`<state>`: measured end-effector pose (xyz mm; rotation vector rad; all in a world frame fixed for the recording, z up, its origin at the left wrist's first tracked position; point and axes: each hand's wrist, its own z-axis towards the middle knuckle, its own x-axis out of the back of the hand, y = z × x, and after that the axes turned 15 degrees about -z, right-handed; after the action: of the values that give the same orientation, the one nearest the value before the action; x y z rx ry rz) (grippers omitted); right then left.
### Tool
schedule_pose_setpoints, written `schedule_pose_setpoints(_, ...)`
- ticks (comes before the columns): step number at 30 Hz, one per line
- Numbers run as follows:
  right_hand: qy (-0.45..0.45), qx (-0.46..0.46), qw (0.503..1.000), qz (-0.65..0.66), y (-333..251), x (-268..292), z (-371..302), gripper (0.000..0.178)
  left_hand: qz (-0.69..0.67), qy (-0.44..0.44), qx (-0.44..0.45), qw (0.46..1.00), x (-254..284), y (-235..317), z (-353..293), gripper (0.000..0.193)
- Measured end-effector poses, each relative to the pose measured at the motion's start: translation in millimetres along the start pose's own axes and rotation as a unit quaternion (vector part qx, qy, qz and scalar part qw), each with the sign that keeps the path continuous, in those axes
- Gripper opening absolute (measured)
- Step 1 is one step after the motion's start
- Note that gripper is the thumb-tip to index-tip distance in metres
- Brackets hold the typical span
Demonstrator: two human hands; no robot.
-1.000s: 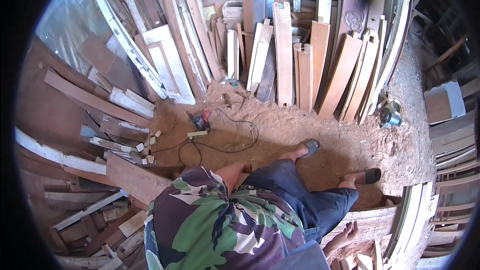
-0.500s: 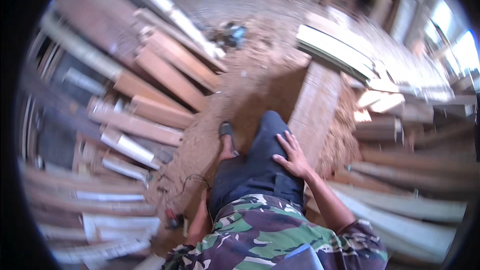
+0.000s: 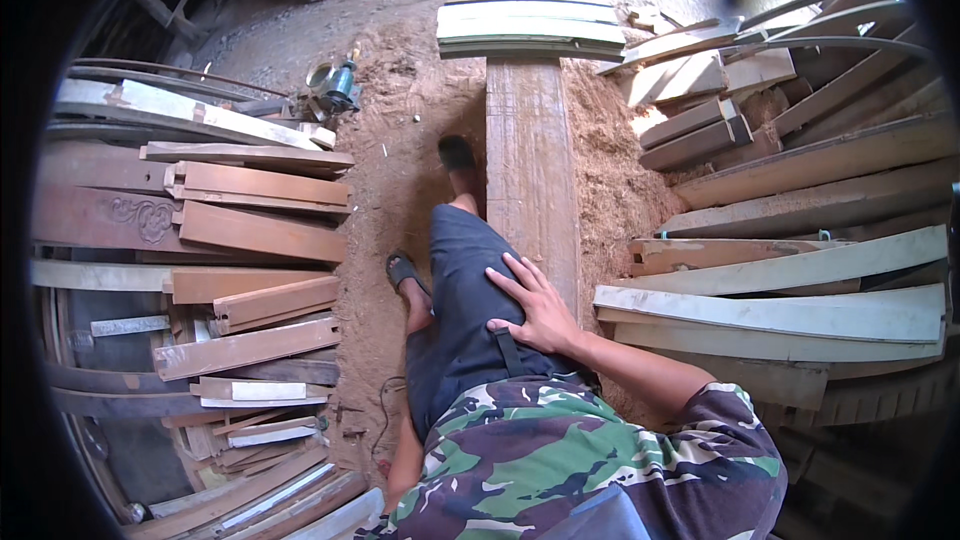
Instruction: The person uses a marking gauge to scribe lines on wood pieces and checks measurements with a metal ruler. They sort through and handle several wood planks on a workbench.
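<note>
My right hand (image 3: 540, 312) lies on my right thigh with its fingers spread, holding nothing, on the dark trousers (image 3: 465, 310). Of my left arm only the forearm (image 3: 405, 458) shows, low beside my hip. The fingers of my left hand are hidden, so what they touch cannot be made out. A thin dark cable (image 3: 385, 408) curves over the ground near that arm. Under and ahead of my right leg runs a long wooden plank (image 3: 530, 155). Across its far part lies a stack of pale boards (image 3: 530, 22).
Stacked wooden pieces (image 3: 260, 230) line the left side, one panel (image 3: 110, 215) carved. More long boards (image 3: 780, 315) are piled on the right. A green-blue power tool (image 3: 340, 88) sits on the ground at far left. Sawdust (image 3: 615, 170) covers the ground along the plank.
The view has turned right and steadied, bringing the plank and board stack toward the middle. My right hand stays on my thigh. A red object beside my left arm has mostly left sight.
</note>
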<state>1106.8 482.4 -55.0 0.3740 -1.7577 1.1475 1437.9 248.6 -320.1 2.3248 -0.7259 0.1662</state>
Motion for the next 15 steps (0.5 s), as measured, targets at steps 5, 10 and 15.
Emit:
schedule_pose_setpoints(5, 0.007, 0.006, 1.000, 0.009, 7.5, 2.7, 4.0, 0.082, -0.007, -0.015, -0.030, 0.999, -20.5, 25.5, -2.8, 0.033)
schedule_pose_setpoints(10, 0.013, 0.014, 0.999, 0.025, 12.3, -5.1, 7.0, 0.081, -0.006, 0.007, -0.002, 1.000, -1.8, 0.3, -9.5, 0.033)
schedule_pose_setpoints(15, 0.022, -0.004, 0.999, 0.049, 23.2, -3.1, -2.5, 0.082, 0.011, 0.025, 0.024, 0.999, 10.1, -10.8, -13.3, 0.033)
